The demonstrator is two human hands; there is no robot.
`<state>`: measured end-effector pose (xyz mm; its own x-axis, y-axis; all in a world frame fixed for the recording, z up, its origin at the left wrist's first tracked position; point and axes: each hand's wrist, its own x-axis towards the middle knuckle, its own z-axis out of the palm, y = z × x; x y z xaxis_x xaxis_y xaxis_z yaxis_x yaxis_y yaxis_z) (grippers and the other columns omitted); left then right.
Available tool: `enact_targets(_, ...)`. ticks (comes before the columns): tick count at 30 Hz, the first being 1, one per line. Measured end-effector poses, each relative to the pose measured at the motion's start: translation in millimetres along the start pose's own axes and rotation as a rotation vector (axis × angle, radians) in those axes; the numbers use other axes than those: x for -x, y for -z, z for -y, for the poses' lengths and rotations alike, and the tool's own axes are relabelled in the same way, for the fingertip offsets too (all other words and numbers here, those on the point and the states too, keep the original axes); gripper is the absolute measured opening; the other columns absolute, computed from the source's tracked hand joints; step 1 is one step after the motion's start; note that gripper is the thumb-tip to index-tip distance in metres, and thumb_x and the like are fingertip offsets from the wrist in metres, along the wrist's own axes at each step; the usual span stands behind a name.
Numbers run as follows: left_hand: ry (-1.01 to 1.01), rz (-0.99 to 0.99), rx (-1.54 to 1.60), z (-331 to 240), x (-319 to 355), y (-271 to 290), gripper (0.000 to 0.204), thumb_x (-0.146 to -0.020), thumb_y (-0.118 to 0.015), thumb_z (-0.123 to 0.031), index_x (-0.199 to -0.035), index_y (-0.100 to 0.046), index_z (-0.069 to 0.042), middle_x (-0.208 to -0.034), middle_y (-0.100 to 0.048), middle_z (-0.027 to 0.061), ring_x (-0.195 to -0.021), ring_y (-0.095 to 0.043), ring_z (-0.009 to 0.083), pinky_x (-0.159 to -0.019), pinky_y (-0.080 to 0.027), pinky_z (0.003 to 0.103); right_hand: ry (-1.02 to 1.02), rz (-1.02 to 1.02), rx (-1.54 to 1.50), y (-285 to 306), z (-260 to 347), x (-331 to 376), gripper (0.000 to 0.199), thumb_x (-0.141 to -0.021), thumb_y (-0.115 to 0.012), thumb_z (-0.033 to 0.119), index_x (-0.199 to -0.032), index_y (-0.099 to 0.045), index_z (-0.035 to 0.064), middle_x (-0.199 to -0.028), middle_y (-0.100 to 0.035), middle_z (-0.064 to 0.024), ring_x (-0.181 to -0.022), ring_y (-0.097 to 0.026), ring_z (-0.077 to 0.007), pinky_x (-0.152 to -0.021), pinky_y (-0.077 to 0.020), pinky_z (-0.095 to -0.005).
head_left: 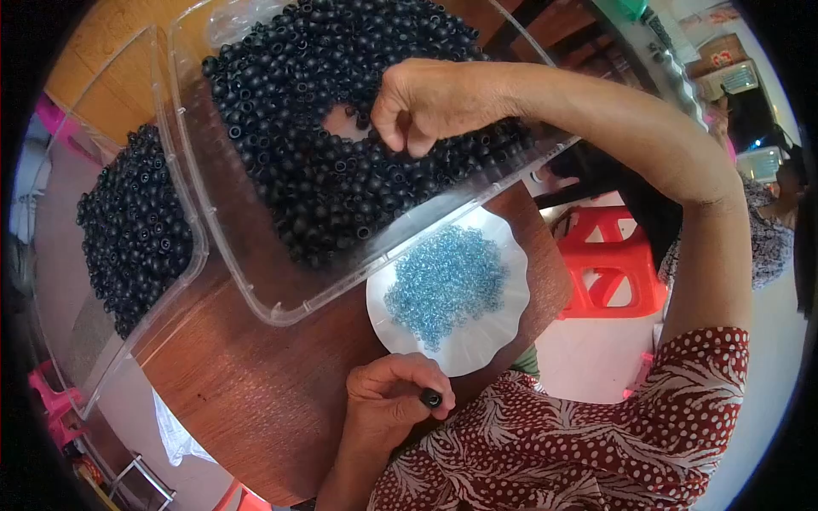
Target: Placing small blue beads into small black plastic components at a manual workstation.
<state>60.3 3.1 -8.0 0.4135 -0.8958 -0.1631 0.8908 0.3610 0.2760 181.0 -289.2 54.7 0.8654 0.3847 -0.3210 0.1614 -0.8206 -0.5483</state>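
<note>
The right hand (417,106) reaches across into a clear plastic tray (281,311) heaped with small black ring-shaped beads (298,111), its fingers bunched and curled down into the heap beside a bare patch of tray floor; whether a bead is pinched between the fingertips cannot be told from here. The left hand (394,400) rests low on the brown wooden worktop (247,383), thumb and forefinger closed narrowly on one black tubular bead (431,398) with its hole facing up.

Between the two hands, half tucked under the tray's near edge, sits a white scalloped plate (486,341) carrying a mound of tiny pale-blue glass beads (447,281) (a loose pile, spread toward the plate's middle). A second clear plastic tray (170,298) lies to the left, touching the first, and holds more of the same black beads (132,230). Beyond the worktop's right edge stands a red plastic stool (613,264) on a pale floor. The sleeve is red with white dots and leaf patterns.
</note>
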Motion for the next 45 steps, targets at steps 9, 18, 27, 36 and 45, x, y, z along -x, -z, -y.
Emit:
enact_targets(9,0.036,0.021,0.012,2.3,-1.8,-0.8,0.02,-0.075,-0.066,0.001,-0.091,-0.058,0.01,-0.083,-0.06,0.0187,-0.073,-0.059,0.0206,-0.061,-0.049,0.027,-0.111,0.154,0.271,-8.3,42.5,10.1,0.02,-0.067,-0.068,0.007,-0.063,-0.051,-0.002,-0.06,-0.056,-0.0124,-0.068,-0.061,-0.0277,-0.063,-0.0441,-0.0382)
enact_targets(18,0.001,-0.059,-0.132,-3.4,1.0,3.3,0.019,-0.073,-0.067,0.002,-0.088,-0.058,0.009,-0.082,-0.06,0.0175,-0.072,-0.058,0.0193,-0.061,-0.048,0.027,0.061,-0.07,0.312,0.7,20.8,-6.6,0.004,-0.073,-0.059,0.002,-0.075,-0.06,-0.0009,-0.069,-0.062,-0.0105,-0.064,-0.063,-0.0222,-0.058,-0.0477,-0.032)
enact_targets(27,-0.045,0.018,-0.115,5.7,-7.8,-1.2,0.014,-0.074,-0.064,0.0,-0.085,-0.057,0.006,-0.073,-0.06,0.0184,-0.057,-0.054,0.0173,-0.051,-0.045,0.026,-0.05,-0.685,0.085,-4.6,99.3,105.3,0.006,-0.074,-0.065,0.005,-0.073,-0.061,0.0011,-0.073,-0.062,-0.0109,-0.069,-0.059,-0.0222,-0.061,-0.0497,-0.0334)
enact_targets(36,-0.205,0.022,-0.191,3.7,-2.8,-0.7,0.015,-0.084,-0.058,-0.01,-0.092,-0.053,0.002,-0.071,-0.054,0.0118,-0.057,-0.047,0.0149,-0.052,-0.039,0.027,-0.083,-0.647,-0.069,-144.0,74.4,154.6,0.016,-0.069,-0.067,-0.003,-0.084,-0.065,0.0,-0.075,-0.061,-0.0097,-0.072,-0.059,-0.022,-0.063,-0.0455,-0.0314)
enact_targets(45,-0.259,0.035,-0.233,1.6,-1.4,17.3,0.024,-0.083,-0.062,-0.017,-0.098,-0.054,0.0,-0.079,-0.055,0.0106,-0.063,-0.047,0.0139,-0.057,-0.037,0.027,-0.019,-0.651,0.084,-189.4,83.8,139.1,0.009,-0.062,-0.065,-0.001,-0.069,-0.06,0.003,-0.066,-0.052,-0.0081,-0.069,-0.053,-0.0255,-0.056,-0.0431,-0.0377)
